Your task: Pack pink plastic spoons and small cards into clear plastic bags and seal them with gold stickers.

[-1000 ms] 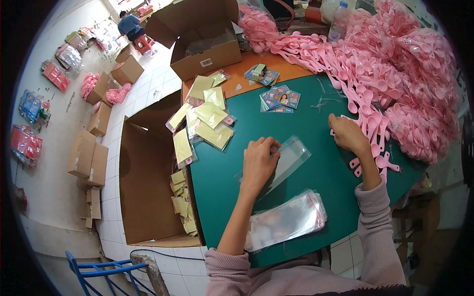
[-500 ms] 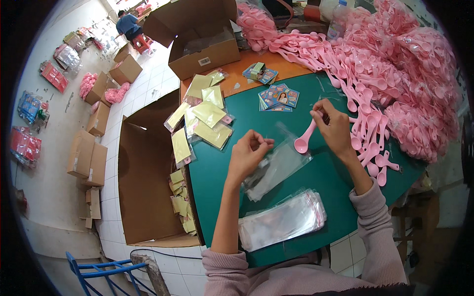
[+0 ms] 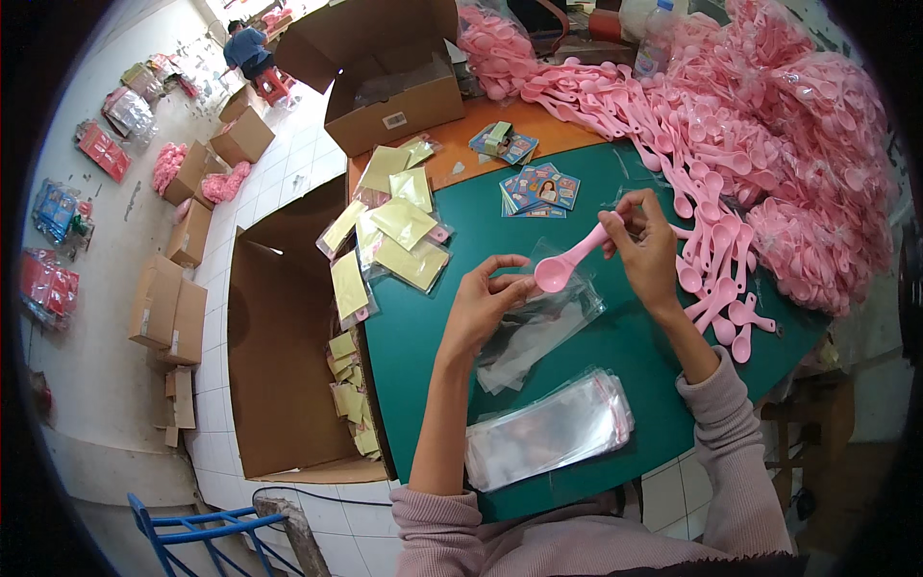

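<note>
My right hand pinches a pink measuring spoon by the end of its handle, with the bowl pointing left. My left hand has its fingers closed on the mouth of a clear plastic bag, and the spoon's bowl is right at those fingertips. Whether the bowl is inside the bag's opening or just in front of it, I cannot tell. Below lies a stack of clear plastic bags on the green tabletop. Loose pink spoons lie to the right of my right hand.
A big heap of pink spoons, partly bagged, covers the far right. Picture cards lie farther back. Packets with yellow cards overlap at the table's left edge, above an open carton. Another carton stands behind; a person sits far off.
My right hand has turned and brought the spoon left and up, so its bowl now meets my left fingertips. The left hand has shifted slightly toward the spoon.
</note>
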A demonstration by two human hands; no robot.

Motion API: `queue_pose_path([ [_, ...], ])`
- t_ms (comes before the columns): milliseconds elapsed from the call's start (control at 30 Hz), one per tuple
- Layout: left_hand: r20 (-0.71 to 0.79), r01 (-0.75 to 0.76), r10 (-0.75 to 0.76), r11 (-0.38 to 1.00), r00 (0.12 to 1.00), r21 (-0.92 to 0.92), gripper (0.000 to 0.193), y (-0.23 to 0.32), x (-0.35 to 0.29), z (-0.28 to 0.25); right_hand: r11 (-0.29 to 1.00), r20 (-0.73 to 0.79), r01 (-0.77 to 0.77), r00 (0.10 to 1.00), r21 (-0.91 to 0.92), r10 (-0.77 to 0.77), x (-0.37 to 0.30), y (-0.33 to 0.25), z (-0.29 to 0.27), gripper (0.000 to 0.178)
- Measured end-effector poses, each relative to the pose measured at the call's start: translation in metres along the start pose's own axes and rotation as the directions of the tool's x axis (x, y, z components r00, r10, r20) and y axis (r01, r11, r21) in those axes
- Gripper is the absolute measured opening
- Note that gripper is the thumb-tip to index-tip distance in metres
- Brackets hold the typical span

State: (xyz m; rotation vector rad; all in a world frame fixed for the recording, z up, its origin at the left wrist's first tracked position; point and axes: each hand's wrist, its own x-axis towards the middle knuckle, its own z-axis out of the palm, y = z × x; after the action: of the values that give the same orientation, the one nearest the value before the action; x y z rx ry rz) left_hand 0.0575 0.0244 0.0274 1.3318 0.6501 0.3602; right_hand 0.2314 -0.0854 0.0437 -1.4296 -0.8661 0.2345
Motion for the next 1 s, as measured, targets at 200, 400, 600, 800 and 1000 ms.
queue_pose_path([
  [200,0.103,-0.15,0.138,0.982,0.985,0.115,0.031,-0.009,0.006,0.001,0.999,0.147,0.032,0.989,0.009,-0.033,-0.009,0.002,0.009,0.016],
  [400,0.177,0.048,-0.047,0.999,0.983,-0.002,0.033,0.011,0.0,0.0,0.982,0.285,-0.023,0.958,0.187,-0.032,-0.004,-0.003,0.012,0.025],
  [600,0.059,0.025,-0.017,0.992,0.998,-0.123,0.034,0.013,0.007,-0.003,0.976,0.713,0.033,0.678,0.216,-0.18,0.018,0.017,0.026,0.043],
  [800,0.098,-0.034,0.042,0.996,0.994,-0.079,0.04,0.01,0.013,-0.004,0.595,0.266,0.323,0.946,-0.736,-0.185,0.081,0.082,0.013,0.034],
  [1000,0.135,-0.004,0.025,0.989,0.991,-0.149,0.039,-0.005,0.016,-0.004,0.819,0.198,0.153,0.979,-0.553,-0.049,0.083,0.089,0.017,0.029],
])
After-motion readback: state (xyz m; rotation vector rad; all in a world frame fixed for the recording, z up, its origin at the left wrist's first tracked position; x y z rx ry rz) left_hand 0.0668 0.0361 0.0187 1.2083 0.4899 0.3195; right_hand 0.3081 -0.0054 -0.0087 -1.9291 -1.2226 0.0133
